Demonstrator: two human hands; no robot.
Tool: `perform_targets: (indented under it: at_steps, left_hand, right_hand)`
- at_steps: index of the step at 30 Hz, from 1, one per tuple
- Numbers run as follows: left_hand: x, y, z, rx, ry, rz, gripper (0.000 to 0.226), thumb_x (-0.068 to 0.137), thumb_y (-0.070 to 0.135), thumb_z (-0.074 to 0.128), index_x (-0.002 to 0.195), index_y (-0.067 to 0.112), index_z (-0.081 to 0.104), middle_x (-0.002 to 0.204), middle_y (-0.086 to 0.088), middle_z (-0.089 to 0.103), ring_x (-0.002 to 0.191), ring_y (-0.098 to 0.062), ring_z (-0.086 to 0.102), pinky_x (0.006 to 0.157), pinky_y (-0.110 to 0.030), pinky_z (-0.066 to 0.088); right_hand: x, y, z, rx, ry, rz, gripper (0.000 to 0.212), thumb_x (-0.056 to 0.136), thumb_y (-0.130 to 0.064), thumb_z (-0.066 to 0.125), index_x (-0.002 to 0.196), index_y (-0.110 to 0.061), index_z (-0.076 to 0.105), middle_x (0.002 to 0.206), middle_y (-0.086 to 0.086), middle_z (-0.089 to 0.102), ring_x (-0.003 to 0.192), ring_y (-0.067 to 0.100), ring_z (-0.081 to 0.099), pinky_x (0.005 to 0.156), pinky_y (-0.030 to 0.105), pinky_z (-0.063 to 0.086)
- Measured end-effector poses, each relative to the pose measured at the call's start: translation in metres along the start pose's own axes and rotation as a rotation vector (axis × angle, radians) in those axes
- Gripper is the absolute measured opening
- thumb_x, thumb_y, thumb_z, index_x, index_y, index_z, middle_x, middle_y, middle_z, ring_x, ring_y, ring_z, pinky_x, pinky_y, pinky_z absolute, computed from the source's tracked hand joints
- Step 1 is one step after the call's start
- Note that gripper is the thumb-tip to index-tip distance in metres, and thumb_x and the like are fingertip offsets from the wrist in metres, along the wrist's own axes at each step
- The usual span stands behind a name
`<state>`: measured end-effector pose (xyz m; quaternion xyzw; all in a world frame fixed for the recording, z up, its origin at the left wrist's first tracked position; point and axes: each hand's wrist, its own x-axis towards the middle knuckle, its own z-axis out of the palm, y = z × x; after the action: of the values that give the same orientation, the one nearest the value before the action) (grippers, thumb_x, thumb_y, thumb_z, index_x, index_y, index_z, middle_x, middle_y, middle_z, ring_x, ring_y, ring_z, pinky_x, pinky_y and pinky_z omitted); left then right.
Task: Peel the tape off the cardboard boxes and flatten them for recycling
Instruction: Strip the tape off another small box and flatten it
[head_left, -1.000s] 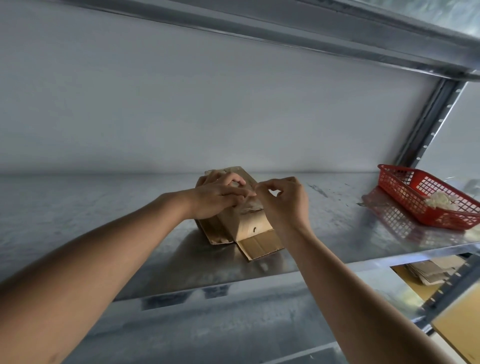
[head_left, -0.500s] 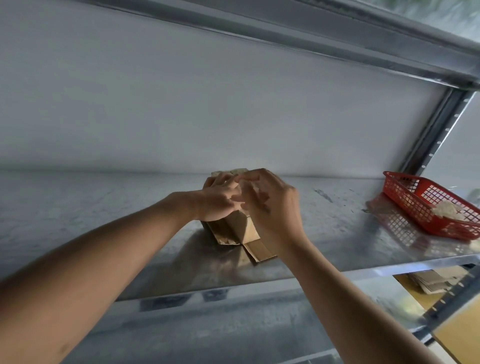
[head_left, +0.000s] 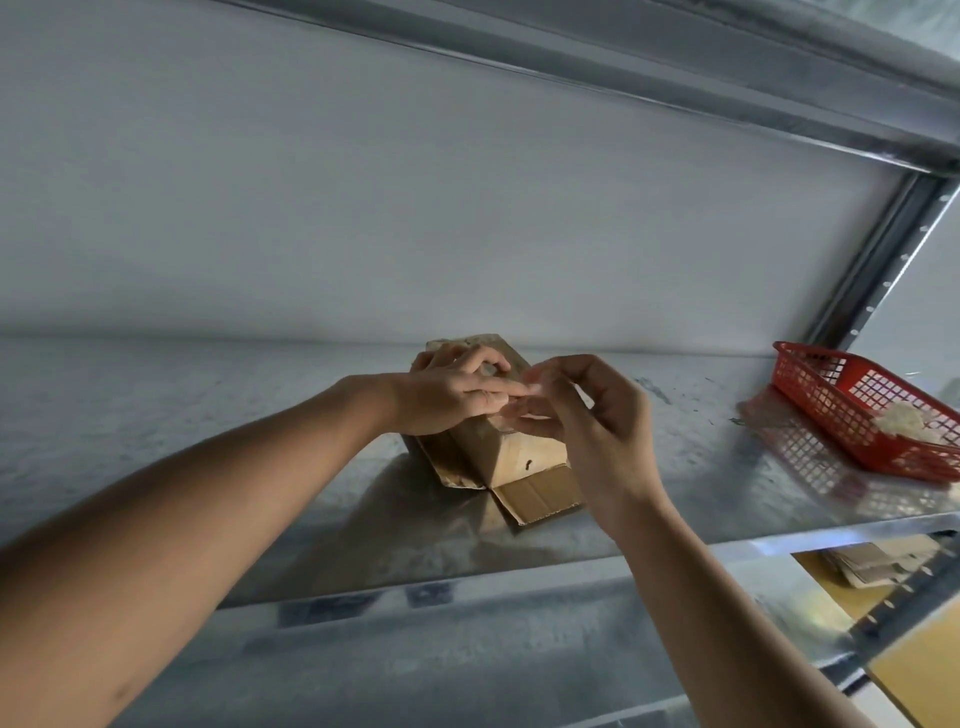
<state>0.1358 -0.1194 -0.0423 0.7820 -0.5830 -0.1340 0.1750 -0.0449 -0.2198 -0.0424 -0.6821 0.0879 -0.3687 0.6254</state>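
Observation:
A small brown cardboard box (head_left: 519, 457) stands on the metal shelf (head_left: 208, 467), its bottom flaps splayed out flat toward me. My left hand (head_left: 452, 392) lies over the box's top, fingers stretched toward the right and thumb curled at the back. My right hand (head_left: 582, 415) is at the box's right top edge with fingers curled; its fingertips meet the left fingertips over what looks like a bit of clear tape, too small to make out. The top of the box is hidden under both hands.
A red plastic basket (head_left: 857, 410) with a pale wad of peeled tape (head_left: 904, 421) sits at the shelf's right end. Flattened cardboard (head_left: 878, 564) lies on a lower level at right. A steel upright (head_left: 883, 260) and beam frame the shelf.
My right hand, which covered the box top half a second ago, has lifted and drawn back to the right, fingers now pinched at the top edge. The left hand stayed on the box.

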Motion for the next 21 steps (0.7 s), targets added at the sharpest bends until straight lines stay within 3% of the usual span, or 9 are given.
perform_targets:
  at_steps: [4,6,8,10,12,15,18,21]
  left_hand:
    - [0.002,0.002,-0.009,-0.058,-0.065,-0.024,0.033,0.109,0.049,0.034,0.119,0.079,0.044,0.141,0.035,0.022,0.144,-0.005,0.004,0.120,-0.044,-0.002]
    - [0.003,0.003,-0.011,-0.110,-0.067,-0.057,0.026,0.109,0.048,0.038,0.115,0.073,0.043,0.134,0.029,0.021,0.135,-0.001,0.007,0.121,-0.042,0.003]
    - [0.005,0.002,-0.009,-0.106,-0.033,-0.087,0.022,0.108,0.051,0.041,0.124,0.065,0.043,0.138,0.022,0.022,0.133,-0.003,0.008,0.119,-0.042,0.007]
    - [0.005,-0.001,-0.007,-0.099,0.007,-0.114,0.032,0.104,0.056,0.044,0.136,0.060,0.044,0.147,0.018,0.024,0.144,-0.012,0.010,0.118,-0.043,0.010]
    - [0.006,-0.003,-0.007,-0.070,-0.021,-0.064,0.035,0.105,0.055,0.039,0.136,0.070,0.044,0.148,0.025,0.025,0.145,-0.012,0.009,0.121,-0.045,0.004]
    - [0.006,-0.005,-0.006,0.018,-0.038,0.011,0.038,0.108,0.051,0.030,0.129,0.082,0.037,0.149,0.030,0.024,0.142,-0.008,0.011,0.124,-0.051,-0.002]
    - [0.006,-0.007,-0.005,0.033,-0.022,0.013,0.037,0.110,0.050,0.029,0.127,0.083,0.035,0.150,0.029,0.024,0.142,-0.007,0.010,0.123,-0.049,-0.004]
    - [0.005,-0.005,-0.005,0.037,-0.019,0.023,0.037,0.110,0.050,0.029,0.121,0.086,0.034,0.150,0.028,0.025,0.143,-0.007,0.008,0.122,-0.045,-0.006]
  right_hand:
    - [0.005,-0.010,-0.016,-0.057,-0.088,0.113,0.023,0.100,0.004,0.048,0.115,-0.002,0.063,0.097,0.016,0.075,0.082,0.033,0.076,0.081,0.044,0.063]
    - [0.012,-0.012,-0.026,-0.093,-0.161,0.172,0.025,0.095,-0.004,0.054,0.115,-0.011,0.068,0.103,0.013,0.075,0.084,0.025,0.071,0.084,0.042,0.058]
    - [0.016,-0.018,-0.033,-0.209,-0.301,0.197,0.025,0.088,-0.017,0.063,0.109,-0.018,0.074,0.107,0.010,0.074,0.086,0.021,0.064,0.081,0.040,0.051]
    - [0.015,-0.029,-0.037,-0.442,-0.484,0.227,0.026,0.085,-0.025,0.078,0.110,-0.029,0.076,0.108,0.004,0.073,0.083,0.013,0.063,0.077,0.035,0.050]
    - [0.012,-0.042,-0.040,-0.784,-0.598,0.230,0.035,0.076,-0.029,0.091,0.105,-0.042,0.076,0.100,-0.002,0.069,0.071,0.005,0.058,0.072,0.027,0.050]
    - [0.007,-0.057,-0.042,-1.168,-0.449,0.062,0.029,0.063,-0.034,0.098,0.083,-0.038,0.078,0.073,-0.007,0.066,0.056,0.000,0.051,0.058,0.016,0.037]
    - [-0.003,-0.067,-0.040,-1.120,-0.369,-0.018,0.025,0.060,-0.034,0.099,0.074,-0.034,0.078,0.065,-0.009,0.067,0.054,-0.001,0.055,0.058,0.012,0.035]
    - [-0.016,-0.071,-0.034,-0.836,-0.575,0.193,0.028,0.067,-0.019,0.096,0.089,-0.029,0.083,0.079,-0.006,0.078,0.072,0.002,0.071,0.073,0.018,0.054]
